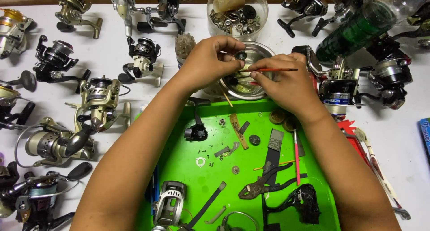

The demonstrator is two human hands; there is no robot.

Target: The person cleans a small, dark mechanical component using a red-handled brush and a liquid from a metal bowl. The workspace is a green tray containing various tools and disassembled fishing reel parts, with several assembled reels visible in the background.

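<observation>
My left hand (210,60) pinches a small dark round reel part (241,56) over a shallow metal bowl (259,93). My right hand (286,81) grips a thin red-handled brush (277,70), its tip pointing left toward the part. Both hands hover above the far edge of a bright green tray (322,190). On the tray lie a small black reel piece (195,132), screws, washers, pliers (260,186), a black reel frame (304,204) and a silver reel body (169,204).
Several spinning reels (96,99) crowd the white table on the left and along the back. A clear round container (237,13) of metal parts stands behind the bowl. A green bottle (358,29) and more reels (389,78) lie at the right.
</observation>
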